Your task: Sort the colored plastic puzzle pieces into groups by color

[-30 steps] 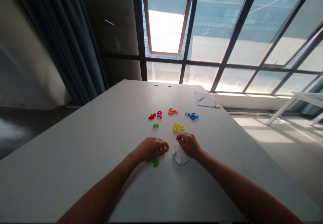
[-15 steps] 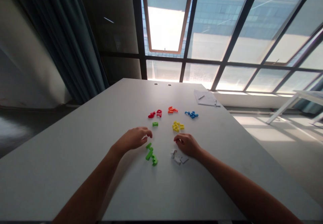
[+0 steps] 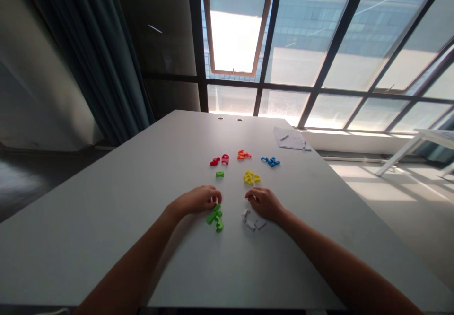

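My left hand (image 3: 201, 199) is low over the table, its fingers bent down and closed at the upper end of a cluster of green plastic pieces (image 3: 214, 218). Its fingertips touch the topmost green piece and partly cover it. To the right, my right hand (image 3: 264, 202) rests on the table with fingers loosely curled in, and nothing shows in them. Just below that hand lie several white plastic pieces (image 3: 251, 221). A lone green piece (image 3: 220, 174) sits beyond my left hand, and a small heap of yellow pieces (image 3: 251, 178) beyond my right.
Farther out on the white table (image 3: 106, 220) are red pieces (image 3: 224, 159), orange pieces (image 3: 243, 154) and blue pieces (image 3: 271, 161). A paper sheet (image 3: 291, 139) with pens lies near the right edge. Windows stand behind, with a dark curtain (image 3: 88, 55) at left.
My left hand has come down and right, its fingers closing at the upper green piece. That piece has shifted right against the other green ones. My right hand has stayed put.
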Motion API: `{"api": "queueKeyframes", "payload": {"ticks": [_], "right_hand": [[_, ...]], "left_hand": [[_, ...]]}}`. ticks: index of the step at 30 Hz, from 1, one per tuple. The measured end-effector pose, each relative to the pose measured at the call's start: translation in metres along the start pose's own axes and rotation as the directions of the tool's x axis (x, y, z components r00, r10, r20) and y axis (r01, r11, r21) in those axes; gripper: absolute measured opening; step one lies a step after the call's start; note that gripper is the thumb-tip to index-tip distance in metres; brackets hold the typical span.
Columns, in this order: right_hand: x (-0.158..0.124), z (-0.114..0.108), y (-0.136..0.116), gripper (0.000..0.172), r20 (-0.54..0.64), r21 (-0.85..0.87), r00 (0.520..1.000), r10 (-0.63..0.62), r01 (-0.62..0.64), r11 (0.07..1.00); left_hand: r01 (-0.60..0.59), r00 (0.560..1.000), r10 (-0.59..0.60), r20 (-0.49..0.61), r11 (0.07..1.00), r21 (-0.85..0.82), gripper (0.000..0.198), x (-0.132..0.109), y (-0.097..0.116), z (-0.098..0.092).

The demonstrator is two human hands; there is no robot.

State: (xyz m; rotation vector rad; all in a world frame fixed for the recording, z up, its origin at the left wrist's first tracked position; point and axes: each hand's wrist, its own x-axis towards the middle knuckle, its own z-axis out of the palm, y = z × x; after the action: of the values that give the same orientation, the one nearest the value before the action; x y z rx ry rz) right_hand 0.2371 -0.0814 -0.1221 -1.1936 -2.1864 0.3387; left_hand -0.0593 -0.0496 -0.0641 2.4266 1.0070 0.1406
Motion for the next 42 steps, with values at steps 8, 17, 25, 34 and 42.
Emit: {"api": "queueKeyframes", "payload": {"ticks": [8,17,25,34,42], "right_hand": [[0.0,0.0,-0.001,0.023,0.003,-0.024,1.0,-0.022,0.022,0.999],[0.0,-0.001,-0.002,0.022,-0.006,-0.024,1.0,-0.028,0.027,0.999],[-0.001,-0.001,-0.004,0.025,-0.026,-0.023,0.999,-0.046,0.045,0.999],[-0.009,-0.001,-0.032,0.016,-0.131,-0.102,0.968,-0.214,0.202,0.974],[-0.011,0.0,-0.055,0.025,-0.204,-0.197,0.932,-0.301,0.262,0.945]], "left_hand": [[-0.046,0.999,0.046,0.002,0.998,-0.035,0.032,-0.002,0.013,-0.002],[-0.057,0.998,0.057,-0.001,0.997,-0.058,0.021,0.003,0.015,0.005],[-0.083,0.982,0.088,-0.167,0.996,0.038,0.019,0.008,0.021,0.014],[-0.178,0.888,0.119,-0.445,0.98,-0.094,0.015,0.016,0.038,0.029],[-0.185,0.82,0.044,-0.571,0.964,-0.19,0.015,0.017,0.061,0.04]]}}
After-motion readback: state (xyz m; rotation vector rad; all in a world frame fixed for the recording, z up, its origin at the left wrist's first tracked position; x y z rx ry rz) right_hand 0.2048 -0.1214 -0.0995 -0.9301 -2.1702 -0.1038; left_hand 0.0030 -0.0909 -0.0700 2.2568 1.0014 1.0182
